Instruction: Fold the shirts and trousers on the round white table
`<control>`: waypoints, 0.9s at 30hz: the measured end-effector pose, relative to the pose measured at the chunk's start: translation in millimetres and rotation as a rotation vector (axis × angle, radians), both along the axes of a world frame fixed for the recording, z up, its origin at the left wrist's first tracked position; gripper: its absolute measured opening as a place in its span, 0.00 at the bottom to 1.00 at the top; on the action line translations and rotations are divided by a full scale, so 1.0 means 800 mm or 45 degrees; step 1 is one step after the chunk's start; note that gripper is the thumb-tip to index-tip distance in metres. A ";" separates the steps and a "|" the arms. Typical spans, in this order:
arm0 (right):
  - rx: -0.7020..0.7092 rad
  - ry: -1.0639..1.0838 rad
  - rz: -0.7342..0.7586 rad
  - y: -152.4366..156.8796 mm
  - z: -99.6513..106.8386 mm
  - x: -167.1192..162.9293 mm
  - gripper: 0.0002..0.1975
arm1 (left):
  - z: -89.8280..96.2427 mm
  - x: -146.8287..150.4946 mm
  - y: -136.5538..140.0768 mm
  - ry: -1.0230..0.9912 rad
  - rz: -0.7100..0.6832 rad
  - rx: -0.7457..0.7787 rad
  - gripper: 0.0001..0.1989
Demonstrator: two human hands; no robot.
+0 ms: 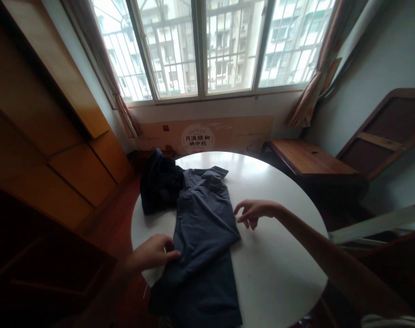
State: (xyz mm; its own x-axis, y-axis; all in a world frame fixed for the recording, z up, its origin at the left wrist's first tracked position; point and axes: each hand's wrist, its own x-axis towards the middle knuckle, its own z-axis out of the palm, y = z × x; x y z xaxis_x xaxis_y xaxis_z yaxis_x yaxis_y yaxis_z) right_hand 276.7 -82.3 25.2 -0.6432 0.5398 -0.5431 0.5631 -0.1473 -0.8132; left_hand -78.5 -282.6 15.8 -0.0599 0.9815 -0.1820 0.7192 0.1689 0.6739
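Observation:
A pair of dark grey trousers [205,228] lies lengthwise on the round white table [272,259], folded in half, with some creases across it. On its left edge, my left hand [156,250] has thumb and fingers closed at the cloth. My right hand [257,212] hovers just off the opposite edge, fingers bent and apart, holding nothing. Beside the upper left part of the trousers sits a crumpled heap of black clothing [161,182]. The lower end of the trousers runs toward the near edge of the table.
A low wooden table [311,157] stands at the right behind the round table. Wooden cabinets [84,168] line the left side. A folded wooden panel [388,132] leans on the right wall. Barred windows [200,50] with curtains are ahead.

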 end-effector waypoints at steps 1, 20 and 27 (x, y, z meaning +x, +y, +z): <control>0.051 0.018 -0.073 0.017 0.002 -0.005 0.24 | 0.012 0.002 0.017 0.107 -0.075 0.052 0.15; 0.543 0.358 -0.874 0.199 -0.040 -0.114 0.22 | 0.042 0.037 0.304 0.276 0.355 0.551 0.16; 0.655 0.367 -0.967 0.209 -0.051 -0.114 0.10 | 0.004 0.033 0.333 -0.181 0.428 0.283 0.13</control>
State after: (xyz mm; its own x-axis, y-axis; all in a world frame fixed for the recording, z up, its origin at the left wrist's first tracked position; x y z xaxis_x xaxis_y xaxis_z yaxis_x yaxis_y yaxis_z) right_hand 185.7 84.6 -15.7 -0.0951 0.9955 0.0010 0.2328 0.0232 -0.9722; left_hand -52.3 -16.3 18.8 -0.3727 0.9280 0.0024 0.5461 0.2173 0.8090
